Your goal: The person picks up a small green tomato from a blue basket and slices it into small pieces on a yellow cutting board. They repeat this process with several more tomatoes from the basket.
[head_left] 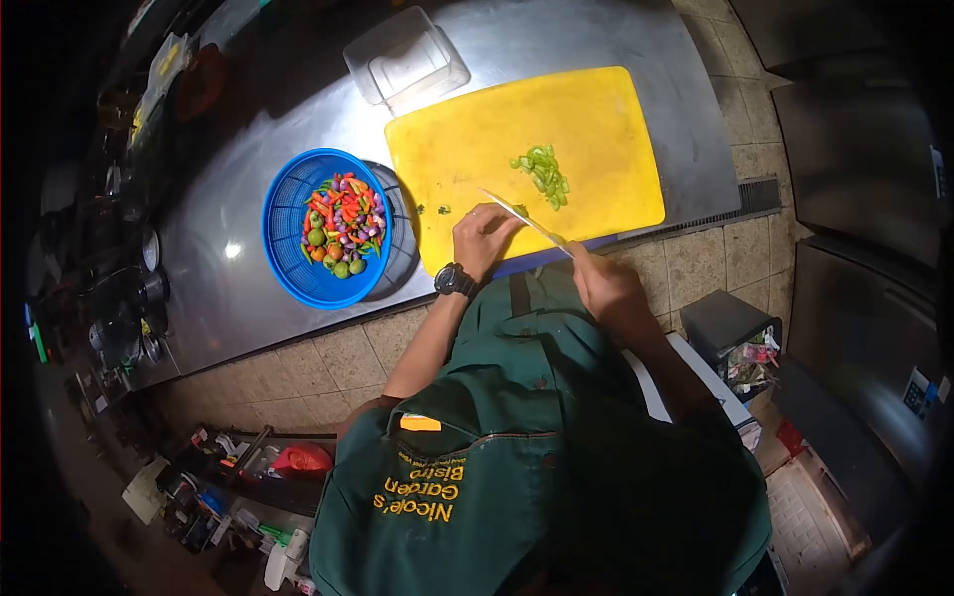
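Note:
My right hand (604, 288) is wrapped around the handle of a kitchen knife (527, 221), its blade slanting up and left over the near edge of the yellow cutting board (467, 139). Beside the blade, my left hand (482, 236), with a black watch at the wrist, has its fingers pinched at a small piece of green vegetable (520, 211), mostly hidden by fingers and blade. Farther across the board lies a loose pile of chopped green vegetable (544, 177). A few dark scraps (443, 210) sit left of my left hand.
Left of the board, a blue plastic basket (274, 260) holds red and green chillies, small purple shallots and small green and orange round fruits. A clear plastic container (402, 55) stands behind the board on the steel table (224, 214). A dark bin (730, 318) is at lower right.

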`<action>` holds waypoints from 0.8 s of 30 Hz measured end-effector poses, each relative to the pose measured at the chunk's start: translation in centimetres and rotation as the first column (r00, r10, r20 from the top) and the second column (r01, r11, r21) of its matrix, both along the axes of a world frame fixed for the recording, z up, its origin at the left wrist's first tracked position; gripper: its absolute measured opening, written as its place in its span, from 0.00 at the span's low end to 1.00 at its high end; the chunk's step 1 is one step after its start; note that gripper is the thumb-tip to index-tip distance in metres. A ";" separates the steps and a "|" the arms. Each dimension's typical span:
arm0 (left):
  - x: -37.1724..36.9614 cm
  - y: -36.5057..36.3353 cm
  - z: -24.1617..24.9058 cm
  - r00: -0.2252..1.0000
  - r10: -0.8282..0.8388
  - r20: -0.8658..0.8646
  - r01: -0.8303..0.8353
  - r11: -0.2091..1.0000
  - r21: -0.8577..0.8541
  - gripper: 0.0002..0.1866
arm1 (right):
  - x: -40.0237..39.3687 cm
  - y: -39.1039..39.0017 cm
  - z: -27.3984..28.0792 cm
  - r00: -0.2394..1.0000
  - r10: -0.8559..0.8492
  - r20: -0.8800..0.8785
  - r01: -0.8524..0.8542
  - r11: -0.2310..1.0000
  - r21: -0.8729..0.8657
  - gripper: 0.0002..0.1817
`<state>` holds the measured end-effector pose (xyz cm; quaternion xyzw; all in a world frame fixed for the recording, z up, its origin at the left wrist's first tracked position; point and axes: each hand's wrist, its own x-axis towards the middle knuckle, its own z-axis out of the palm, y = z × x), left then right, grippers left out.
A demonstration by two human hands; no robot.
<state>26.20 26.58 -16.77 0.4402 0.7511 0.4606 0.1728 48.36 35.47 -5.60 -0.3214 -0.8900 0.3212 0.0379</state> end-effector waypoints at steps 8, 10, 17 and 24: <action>-0.2 0.0 -0.3 1.000 -0.017 -0.003 0.017 1.000 0.006 0.10 | -0.2 0.2 -1.1 0.997 0.076 0.031 -0.078 0.994 0.082 0.19; -0.2 -0.1 -0.4 0.999 -0.023 -0.026 0.024 1.000 0.013 0.09 | -0.4 0.2 -1.4 0.998 0.067 0.017 -0.068 0.995 0.078 0.19; -0.2 0.3 -0.3 1.000 -0.010 -0.021 0.011 0.999 0.046 0.08 | -2.0 0.7 -3.1 0.995 0.045 0.091 -0.049 0.997 0.052 0.17; 0.0 -0.2 0.1 0.998 -0.057 -0.016 0.058 0.996 0.062 0.09 | -5.2 1.6 -4.7 0.989 0.036 0.144 -0.033 0.999 -0.024 0.15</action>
